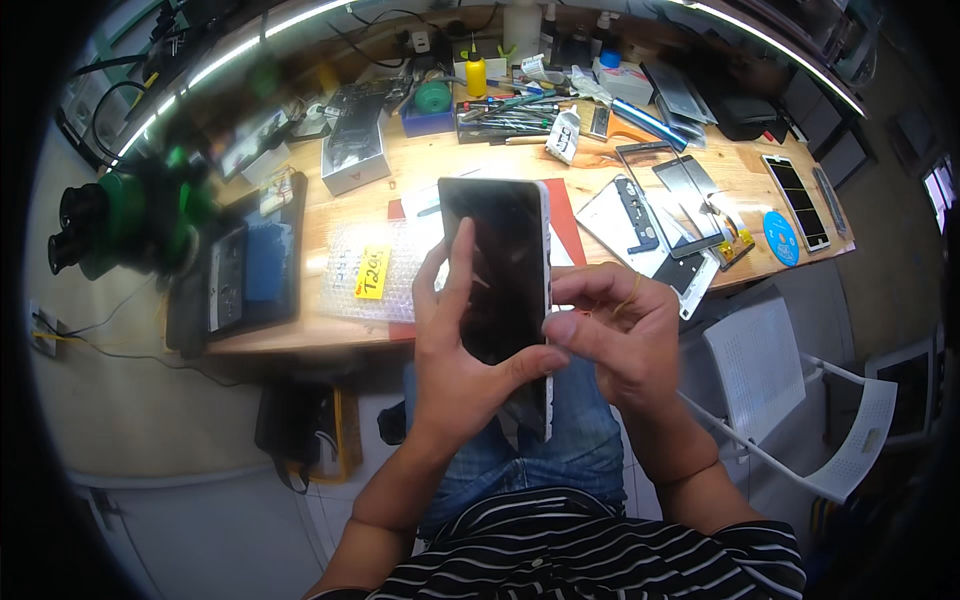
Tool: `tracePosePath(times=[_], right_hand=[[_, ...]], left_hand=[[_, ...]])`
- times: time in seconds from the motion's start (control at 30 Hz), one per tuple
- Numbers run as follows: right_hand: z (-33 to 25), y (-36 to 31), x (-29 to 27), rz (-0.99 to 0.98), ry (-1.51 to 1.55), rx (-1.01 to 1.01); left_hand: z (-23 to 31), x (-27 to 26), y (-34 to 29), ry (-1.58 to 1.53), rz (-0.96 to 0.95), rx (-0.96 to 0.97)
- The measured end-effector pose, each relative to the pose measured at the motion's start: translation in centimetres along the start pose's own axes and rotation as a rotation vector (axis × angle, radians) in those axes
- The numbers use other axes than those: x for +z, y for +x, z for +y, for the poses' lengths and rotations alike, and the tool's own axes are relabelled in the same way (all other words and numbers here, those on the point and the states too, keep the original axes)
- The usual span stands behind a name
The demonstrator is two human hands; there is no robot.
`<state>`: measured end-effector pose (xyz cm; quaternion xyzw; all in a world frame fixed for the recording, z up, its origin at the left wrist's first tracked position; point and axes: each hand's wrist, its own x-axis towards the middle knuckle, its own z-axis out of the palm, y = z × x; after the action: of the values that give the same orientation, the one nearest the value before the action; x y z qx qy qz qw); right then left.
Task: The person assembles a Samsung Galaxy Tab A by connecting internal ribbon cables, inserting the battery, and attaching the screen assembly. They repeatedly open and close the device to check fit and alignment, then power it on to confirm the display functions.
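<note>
I see the phone (497,290) held above my lap at the counter (300,325) edge, long axis running away from me, dark screen up. Behind it lie bubble wrap (365,280), a red mat (570,225) and loose screen panels (690,190); nothing blocks it. My left hand (455,365) cradles its lower half, fingers closed around it, forefinger along the glass. My right hand (610,335) pinches the right edge.
</note>
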<state>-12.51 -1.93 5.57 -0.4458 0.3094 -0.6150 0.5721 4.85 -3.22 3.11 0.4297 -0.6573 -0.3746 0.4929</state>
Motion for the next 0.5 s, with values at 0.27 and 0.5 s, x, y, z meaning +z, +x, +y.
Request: tracePosePath(times=[0.27, 0.5], right_hand=[[2.2, -2.3, 0.1, -0.051, -0.070, 0.217], [3.7, -4.0, -0.2, -0.066, 0.050, 0.485]], left_hand=[[-3.4, -2.3, -4.3, -0.807, 0.162, -0.338], [-6.8, -3.0, -10.3, -1.142, 0.148, -0.483]])
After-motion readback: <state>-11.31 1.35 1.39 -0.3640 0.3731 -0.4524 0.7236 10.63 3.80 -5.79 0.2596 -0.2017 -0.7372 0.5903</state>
